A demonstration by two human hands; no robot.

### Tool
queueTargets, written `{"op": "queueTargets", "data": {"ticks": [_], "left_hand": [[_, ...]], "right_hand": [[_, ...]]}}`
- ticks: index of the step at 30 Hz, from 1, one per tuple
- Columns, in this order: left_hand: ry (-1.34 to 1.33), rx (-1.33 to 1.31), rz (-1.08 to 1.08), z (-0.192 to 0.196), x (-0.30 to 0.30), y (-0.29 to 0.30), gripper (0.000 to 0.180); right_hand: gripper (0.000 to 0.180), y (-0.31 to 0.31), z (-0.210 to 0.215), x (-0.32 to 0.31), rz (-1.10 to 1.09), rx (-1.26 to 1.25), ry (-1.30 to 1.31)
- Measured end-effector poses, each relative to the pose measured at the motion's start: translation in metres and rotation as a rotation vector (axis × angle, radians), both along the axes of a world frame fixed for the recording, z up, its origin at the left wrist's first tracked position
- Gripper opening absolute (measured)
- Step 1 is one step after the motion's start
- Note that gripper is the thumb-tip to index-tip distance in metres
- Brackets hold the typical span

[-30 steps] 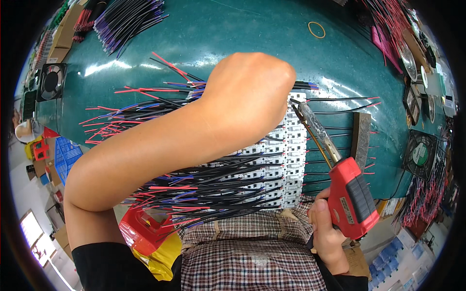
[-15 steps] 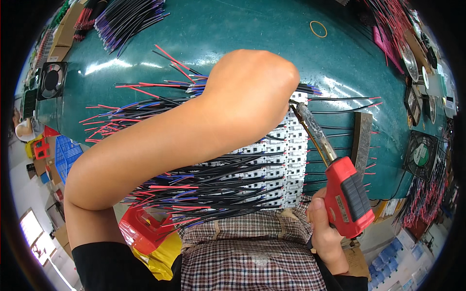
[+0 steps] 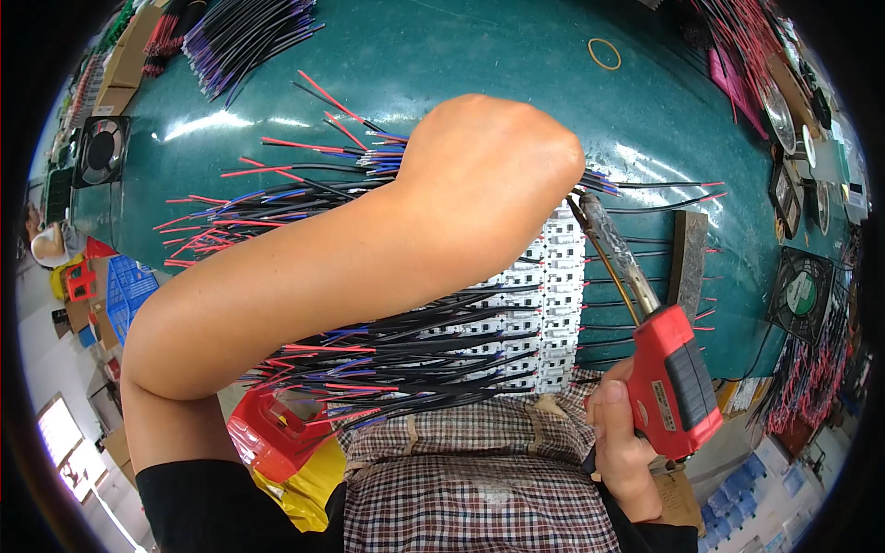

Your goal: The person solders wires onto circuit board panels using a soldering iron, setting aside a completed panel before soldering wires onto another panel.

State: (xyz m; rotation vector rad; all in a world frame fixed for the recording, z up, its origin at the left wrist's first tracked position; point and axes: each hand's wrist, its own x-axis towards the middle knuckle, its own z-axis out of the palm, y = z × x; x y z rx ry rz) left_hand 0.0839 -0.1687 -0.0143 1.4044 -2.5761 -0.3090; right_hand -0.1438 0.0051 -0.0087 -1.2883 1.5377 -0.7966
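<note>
Red soldering gun (image 3: 678, 378), handle wrapped by the right hand (image 3: 622, 444); its barrel slants far and left. Tip just beside the left hand (image 3: 502, 180), near the far end of the white circuit-board panel (image 3: 560, 304). Left hand's fingers hidden; cannot tell what they hold. Panel lies left of the right-hand grip, long axis near to far, black leads (image 3: 442, 343) fanning left. Farther left, blue plastic crate (image 3: 129, 290), contents unclear.

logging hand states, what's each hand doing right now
Left hand: fingers hidden, so its grip cannot be told.
Right hand: closed on the red soldering gun.
</note>
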Motion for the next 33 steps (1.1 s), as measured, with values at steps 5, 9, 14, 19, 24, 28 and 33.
{"op": "queueTargets", "data": {"ticks": [5,9,14,19,24,28,33], "left_hand": [[-0.017,0.009,0.014,0.001,0.000,0.001,0.015],[0.026,0.131,0.058,0.003,0.002,-0.004,0.017],[0.153,0.389,0.192,0.012,0.009,-0.010,0.027],[0.327,0.060,0.051,0.002,0.017,-0.003,0.025],[0.436,0.101,0.168,0.041,0.007,-0.001,0.017],[0.318,0.166,0.213,0.021,0.008,0.013,0.019],[0.150,0.133,0.171,0.005,0.006,0.020,0.019]], "right_hand": [[0.015,-0.003,0.002,-0.003,0.001,-0.031,-0.027],[0.013,-0.003,0.004,-0.001,-0.051,-0.015,-0.141],[0.013,-0.001,0.005,0.003,-0.159,0.037,-0.208],[0.013,0.000,0.005,0.000,-0.128,0.035,-0.231],[0.014,0.002,0.007,0.000,-0.136,0.029,-0.204],[0.022,0.009,0.003,-0.011,-0.023,0.014,-0.137],[0.029,0.019,0.001,-0.013,0.019,0.058,-0.019]]}}
